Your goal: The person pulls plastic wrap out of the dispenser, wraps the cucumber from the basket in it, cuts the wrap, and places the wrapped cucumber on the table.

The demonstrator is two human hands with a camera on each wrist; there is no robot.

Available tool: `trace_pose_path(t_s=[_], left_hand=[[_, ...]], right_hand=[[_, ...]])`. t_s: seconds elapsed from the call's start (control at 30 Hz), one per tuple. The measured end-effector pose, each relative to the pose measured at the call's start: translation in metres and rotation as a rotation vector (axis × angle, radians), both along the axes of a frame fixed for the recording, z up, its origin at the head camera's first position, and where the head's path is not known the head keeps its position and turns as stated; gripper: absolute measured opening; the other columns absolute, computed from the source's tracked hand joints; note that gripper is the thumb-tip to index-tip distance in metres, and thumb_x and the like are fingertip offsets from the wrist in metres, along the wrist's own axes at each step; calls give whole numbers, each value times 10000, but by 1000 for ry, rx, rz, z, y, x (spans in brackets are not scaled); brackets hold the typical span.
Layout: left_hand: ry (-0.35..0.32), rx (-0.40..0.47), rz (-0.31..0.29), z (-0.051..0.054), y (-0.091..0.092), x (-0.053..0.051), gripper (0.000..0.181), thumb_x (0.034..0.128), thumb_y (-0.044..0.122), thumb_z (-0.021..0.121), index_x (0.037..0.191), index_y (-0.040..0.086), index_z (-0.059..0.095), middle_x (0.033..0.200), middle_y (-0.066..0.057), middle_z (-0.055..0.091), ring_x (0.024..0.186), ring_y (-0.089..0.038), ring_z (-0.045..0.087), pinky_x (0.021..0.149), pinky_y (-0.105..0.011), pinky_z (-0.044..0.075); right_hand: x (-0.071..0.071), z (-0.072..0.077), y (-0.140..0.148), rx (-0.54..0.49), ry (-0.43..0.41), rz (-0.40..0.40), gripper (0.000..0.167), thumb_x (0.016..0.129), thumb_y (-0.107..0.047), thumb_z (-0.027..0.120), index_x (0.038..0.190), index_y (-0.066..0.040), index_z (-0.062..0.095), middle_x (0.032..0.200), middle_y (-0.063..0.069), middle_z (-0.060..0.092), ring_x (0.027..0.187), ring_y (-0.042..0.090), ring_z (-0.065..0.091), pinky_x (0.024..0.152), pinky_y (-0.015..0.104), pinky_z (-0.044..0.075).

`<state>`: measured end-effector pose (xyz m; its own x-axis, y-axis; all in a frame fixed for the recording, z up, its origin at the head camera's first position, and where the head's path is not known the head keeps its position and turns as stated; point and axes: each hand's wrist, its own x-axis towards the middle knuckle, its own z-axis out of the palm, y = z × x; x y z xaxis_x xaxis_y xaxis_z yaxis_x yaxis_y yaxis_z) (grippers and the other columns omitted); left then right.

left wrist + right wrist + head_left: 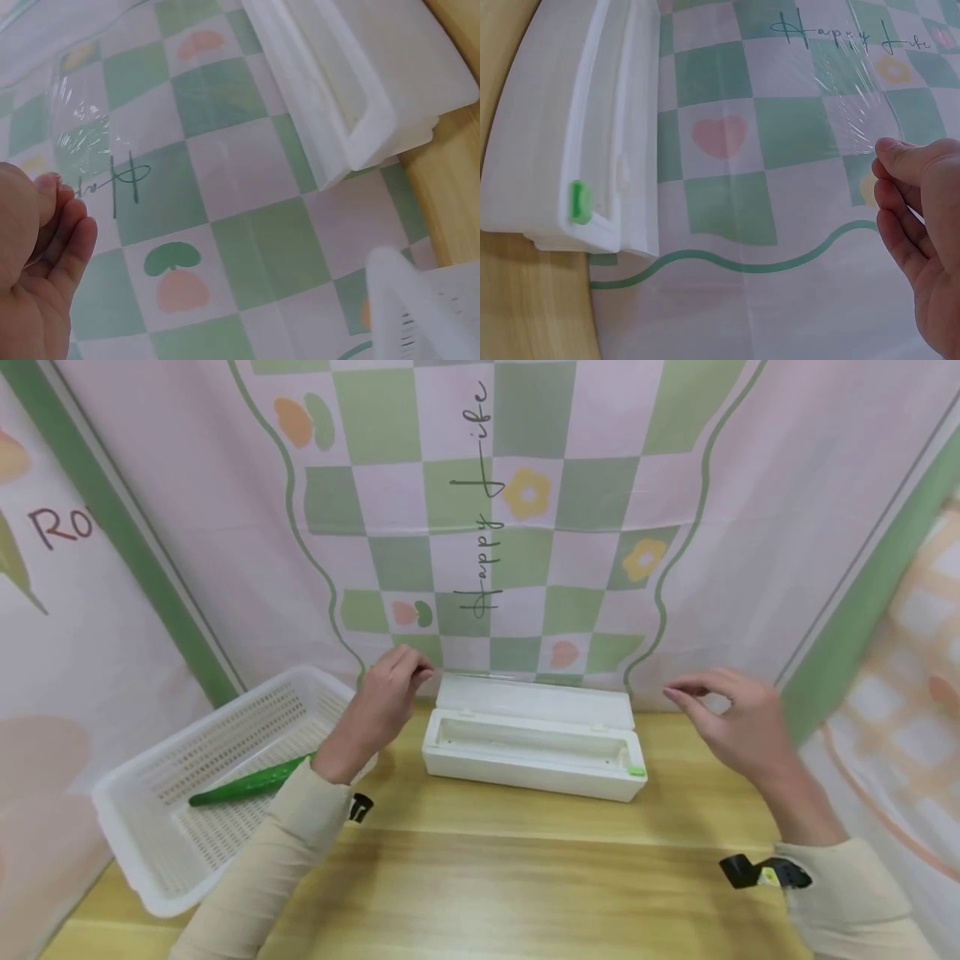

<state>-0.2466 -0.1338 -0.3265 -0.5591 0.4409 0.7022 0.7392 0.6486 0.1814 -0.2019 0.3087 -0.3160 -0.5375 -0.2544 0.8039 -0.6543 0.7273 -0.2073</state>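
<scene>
A clear sheet of cling film stretches between my two hands, its creases catching light in both wrist views. My left hand pinches one side of the film between thumb and fingers. On the opposite side, my right hand pinches the film the same way. Both hands are raised, one on each side of a long white box. The box stands on the table with its lid tipped back and a green slider at its right end. Most of the film is too transparent to make out in the head view.
Left of the box, a white slotted basket holds a green cucumber, partly hidden by my left wrist. The wooden table runs back to a checked, printed cloth that hangs behind and at the sides.
</scene>
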Motion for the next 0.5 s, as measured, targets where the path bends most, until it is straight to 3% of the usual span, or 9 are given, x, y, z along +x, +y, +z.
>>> trace_pose_path(t_s=[0.5], left_hand=[[-7,19,1,25,-2,11,83,1046,18,607,1051,-53,649,1000,-165,677,910,-283,665,787,-342,612]], right_hand=[[8,19,-1,-52,29,25,220,755,116,854,915,-32,824,865,160,786,885,-195,593,850,19,473]])
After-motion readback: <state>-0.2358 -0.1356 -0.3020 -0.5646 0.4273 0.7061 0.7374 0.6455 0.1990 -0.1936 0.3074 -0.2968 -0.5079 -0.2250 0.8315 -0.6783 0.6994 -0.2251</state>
